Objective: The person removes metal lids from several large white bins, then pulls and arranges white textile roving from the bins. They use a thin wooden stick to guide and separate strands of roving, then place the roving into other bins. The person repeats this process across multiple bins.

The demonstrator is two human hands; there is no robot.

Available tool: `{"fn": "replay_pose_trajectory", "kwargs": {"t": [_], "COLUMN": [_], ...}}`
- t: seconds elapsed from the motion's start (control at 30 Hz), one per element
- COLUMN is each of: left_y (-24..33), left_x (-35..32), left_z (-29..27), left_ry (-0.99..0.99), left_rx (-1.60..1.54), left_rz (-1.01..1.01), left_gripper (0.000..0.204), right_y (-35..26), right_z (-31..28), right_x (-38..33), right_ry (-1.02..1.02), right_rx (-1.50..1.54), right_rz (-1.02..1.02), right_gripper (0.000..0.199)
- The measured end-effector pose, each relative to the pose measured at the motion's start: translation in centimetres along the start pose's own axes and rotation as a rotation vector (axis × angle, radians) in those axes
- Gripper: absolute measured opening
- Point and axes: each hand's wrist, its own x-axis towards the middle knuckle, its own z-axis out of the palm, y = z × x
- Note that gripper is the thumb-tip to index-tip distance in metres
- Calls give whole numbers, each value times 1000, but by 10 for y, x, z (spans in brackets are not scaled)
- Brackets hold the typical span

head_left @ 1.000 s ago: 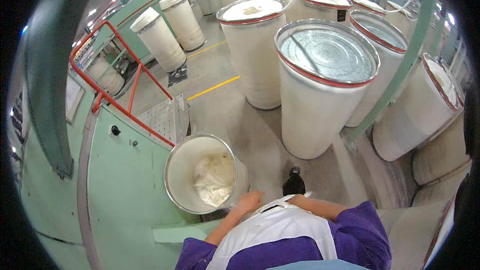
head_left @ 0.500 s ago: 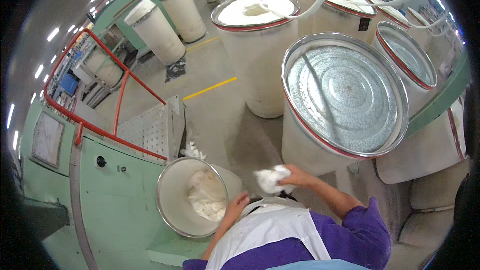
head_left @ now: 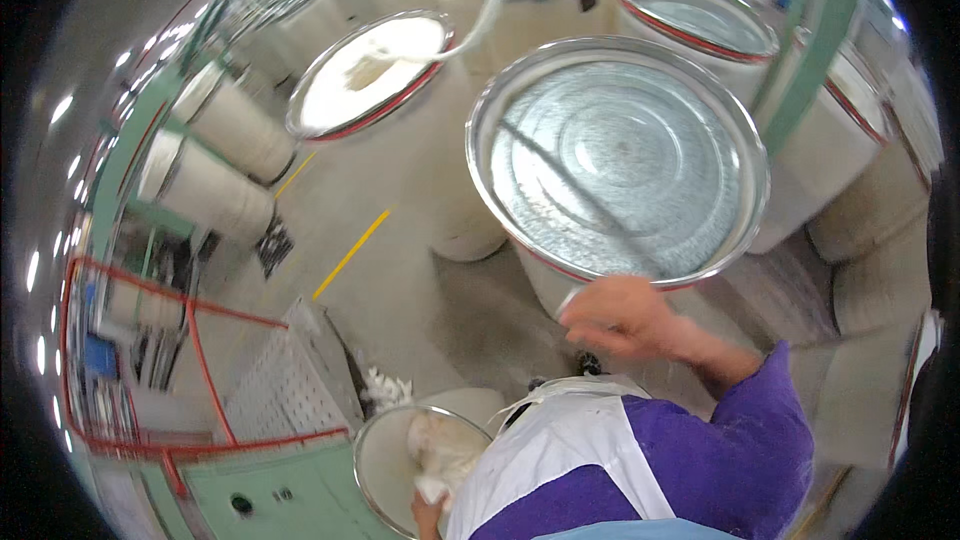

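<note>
- A tall, off-white cylindrical can (head_left: 540,283) with a red-banded metal rim stood largest near the hands. A round, grey, ridged metal plate (head_left: 625,145) filled its mouth; knuckles were best kept clear of that hard rim.
- An open pale can (head_left: 383,465) with a bright metal rim stood lower left; a reach into it probably went best straight down over the edge.
- A heap of soft white fibre (head_left: 447,445) lay inside the open can. It likely handled best gathered whole, without tugging out strands.
- The bare right hand (head_left: 625,320) was at the tall can's near edge, fingers partly curled; blur hid any hold.
- The bare left hand (head_left: 427,516) was at the open can's mouth, against the fibre; its grip could not be told.
- Ragged white tufts (head_left: 388,388) lay on the floor just beyond the open can, probably easy to scatter.
</note>
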Motion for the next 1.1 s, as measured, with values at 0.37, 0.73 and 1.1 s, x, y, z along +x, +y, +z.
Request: {"fn": "replay_pose_trajectory", "kwargs": {"t": [0.37,0.73,1.1], "left_y": [338,597,346], "left_x": [80,-124,32], "left_z": [-106,-121,-120], "left_ry": [-2,-517,-474], "left_rx": [-273,-569,-1143], "left_rz": [1158,1748,489], "left_gripper": [41,54,29], "right_y": [39,45,49], "right_z": [-37,-75,-112], "right_x": [-32,-39,-74], "right_ry": [340,179,312], "right_rx": [-266,586,391], "right_rz": [490,411,418], "right_gripper": [16,73,25]}}
